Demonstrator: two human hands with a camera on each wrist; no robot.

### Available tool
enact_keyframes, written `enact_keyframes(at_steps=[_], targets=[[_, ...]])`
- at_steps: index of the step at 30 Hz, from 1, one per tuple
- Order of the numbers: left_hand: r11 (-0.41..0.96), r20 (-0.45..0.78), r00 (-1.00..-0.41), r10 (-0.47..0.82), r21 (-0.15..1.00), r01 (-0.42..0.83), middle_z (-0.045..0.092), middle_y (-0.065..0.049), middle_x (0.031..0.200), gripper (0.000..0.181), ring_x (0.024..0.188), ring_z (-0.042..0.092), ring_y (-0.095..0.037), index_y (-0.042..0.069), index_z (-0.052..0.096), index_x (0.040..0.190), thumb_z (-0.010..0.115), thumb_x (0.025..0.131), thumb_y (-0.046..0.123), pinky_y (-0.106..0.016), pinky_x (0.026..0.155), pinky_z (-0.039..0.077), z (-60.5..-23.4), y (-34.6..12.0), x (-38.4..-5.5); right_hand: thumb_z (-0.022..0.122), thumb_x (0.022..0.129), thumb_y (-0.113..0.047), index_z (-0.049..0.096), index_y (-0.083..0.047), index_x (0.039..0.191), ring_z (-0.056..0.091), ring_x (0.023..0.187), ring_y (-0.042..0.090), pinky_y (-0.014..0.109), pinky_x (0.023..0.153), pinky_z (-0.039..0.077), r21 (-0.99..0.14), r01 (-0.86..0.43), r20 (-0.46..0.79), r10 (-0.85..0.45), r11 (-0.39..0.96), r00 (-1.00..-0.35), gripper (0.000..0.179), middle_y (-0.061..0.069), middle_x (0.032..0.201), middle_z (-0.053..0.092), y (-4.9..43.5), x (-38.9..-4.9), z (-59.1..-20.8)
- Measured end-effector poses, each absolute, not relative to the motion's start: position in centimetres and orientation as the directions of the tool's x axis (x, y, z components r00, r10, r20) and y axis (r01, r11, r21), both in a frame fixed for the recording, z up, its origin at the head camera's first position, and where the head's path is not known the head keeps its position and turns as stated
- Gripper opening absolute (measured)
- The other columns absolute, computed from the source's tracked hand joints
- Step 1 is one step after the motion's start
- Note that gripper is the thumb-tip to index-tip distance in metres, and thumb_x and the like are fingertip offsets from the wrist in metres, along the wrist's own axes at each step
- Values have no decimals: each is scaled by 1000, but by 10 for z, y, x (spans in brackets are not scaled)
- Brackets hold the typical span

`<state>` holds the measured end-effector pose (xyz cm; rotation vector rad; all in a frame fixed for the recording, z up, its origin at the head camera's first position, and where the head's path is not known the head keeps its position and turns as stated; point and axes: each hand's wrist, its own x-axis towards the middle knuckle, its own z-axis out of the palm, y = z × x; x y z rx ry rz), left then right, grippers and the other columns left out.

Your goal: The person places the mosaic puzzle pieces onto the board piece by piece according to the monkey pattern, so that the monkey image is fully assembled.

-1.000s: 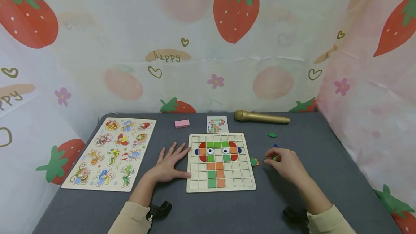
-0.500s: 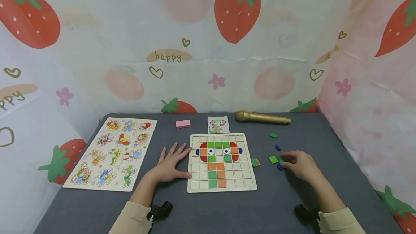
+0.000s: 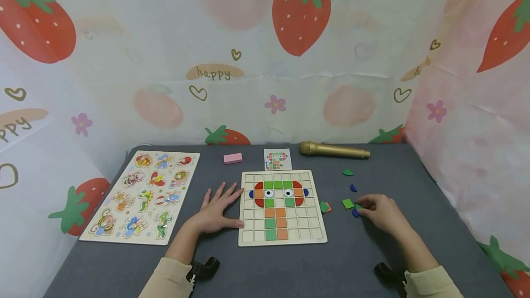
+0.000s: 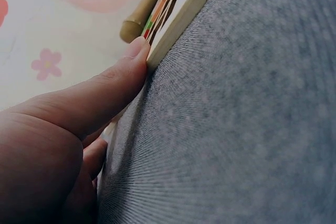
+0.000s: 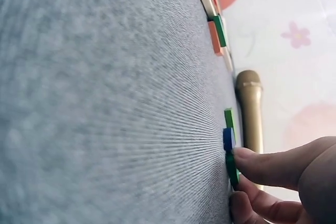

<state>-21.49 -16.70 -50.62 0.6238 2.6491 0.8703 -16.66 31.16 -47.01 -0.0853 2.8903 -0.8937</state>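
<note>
A wooden grid board (image 3: 306,233) holds coloured tiles laid out as a face with two eyes over a column of orange and green squares. My left hand (image 3: 215,213) lies with fingers spread at its left side, thumb and fingertips touching the edge. In the left wrist view the thumb (image 4: 118,85) presses against the board's rim. Right of the board, my right hand (image 3: 378,210) pinches a dark green piece (image 5: 232,170) between thumb and fingers, low over the table. A blue half-round piece (image 3: 355,213) and a light green square (image 3: 348,203) lie beside the fingertips.
A green piece (image 3: 323,207) and an orange piece (image 3: 329,207) touch the board's right edge. Farther back lie another blue piece (image 3: 353,188), a green piece (image 3: 348,172), a gold microphone (image 3: 334,150), a pattern card (image 3: 278,153), a pink block (image 3: 233,158) and an insect puzzle board (image 3: 142,197).
My right hand has moved right and slightly nearer, leaving the light green square on the table, and now pinches the dark green piece. My left hand stays at the board.
</note>
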Motion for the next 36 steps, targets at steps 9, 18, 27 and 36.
enact_keyframes(at_steps=[9, 18, 27, 36], targets=[[730, -128, -869, 479, 608, 313, 15, -4, 170, 100, 158, -5, -35, 26, 30, 161, 78, 80, 60, -62, 120, -14, -507, -167, -216, 72, 92, -10, 65, -3, 107, 63, 88, 25, 43, 73, 53, -556, -33, -100, -107, 830, -989, 17, 9, 96, 67, 311, -168, -468], [728, -132, -868, 478, 613, 308, 15, -4, 170, 100, 158, -6, -34, 27, 30, 161, 78, 80, 60, -61, 120, -15, -507, -167, -215, 66, 98, -13, 73, -8, 110, 67, 94, 29, 45, 76, 55, -567, -80, -38, -123, 820, -992, 15, 14, 110, 72, 293, -163, -454], [728, -130, -867, 480, 611, 312, 15, -4, 170, 99, 158, -5, -34, 26, 30, 161, 78, 80, 60, -61, 120, -14, -507, -167, -215, 73, 94, -15, 67, -7, 97, 67, 70, 16, 30, 59, 52, -704, -33, -53, -99, 710, -994, 11, 2, 83, 71, 257, -160, -449], [730, -133, -869, 476, 611, 307, 15, -3, 170, 100, 158, -6, -33, 28, 30, 161, 78, 79, 61, -61, 120, -14, -508, -167, -216, 70, 96, -19, 64, -11, 96, 57, 73, 13, 28, 61, 47, -720, -149, -3, -217, 678, -976, 10, -1, 84, 63, 224, -163, -458]])
